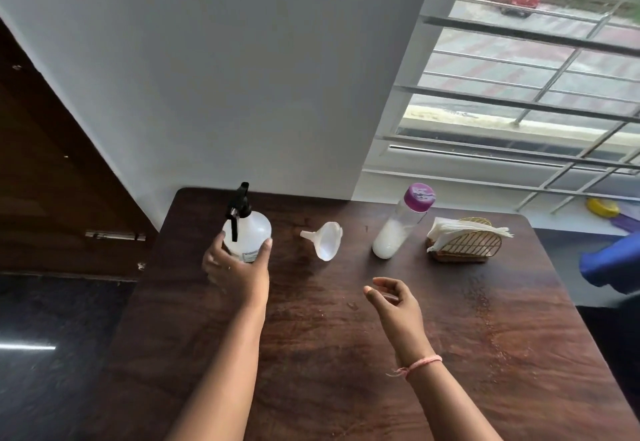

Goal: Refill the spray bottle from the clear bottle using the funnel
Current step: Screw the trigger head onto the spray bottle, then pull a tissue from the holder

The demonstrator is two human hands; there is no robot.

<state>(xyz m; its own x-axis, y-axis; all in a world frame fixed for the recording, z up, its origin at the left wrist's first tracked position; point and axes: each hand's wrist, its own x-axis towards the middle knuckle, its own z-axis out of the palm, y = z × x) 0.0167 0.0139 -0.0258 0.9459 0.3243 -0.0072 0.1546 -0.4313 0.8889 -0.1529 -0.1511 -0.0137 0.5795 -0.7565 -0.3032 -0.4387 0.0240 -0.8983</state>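
Note:
A translucent spray bottle (250,233) with a black trigger head stands upright at the far left of the dark wooden table (346,336). My left hand (235,269) wraps around its lower body from the near side. A white plastic funnel (327,240) lies on its side in the middle, spout pointing left. To its right stands the clear bottle (398,229) with a purple cap on, about half full of white liquid. My right hand (391,298) hovers over the table nearer to me than the clear bottle, fingers loosely curled and apart, holding nothing.
A woven holder with white napkins (464,238) stands right of the clear bottle. A white wall and a barred window lie behind the table. A blue object (609,264) is beyond the right edge; a dark door is on the left.

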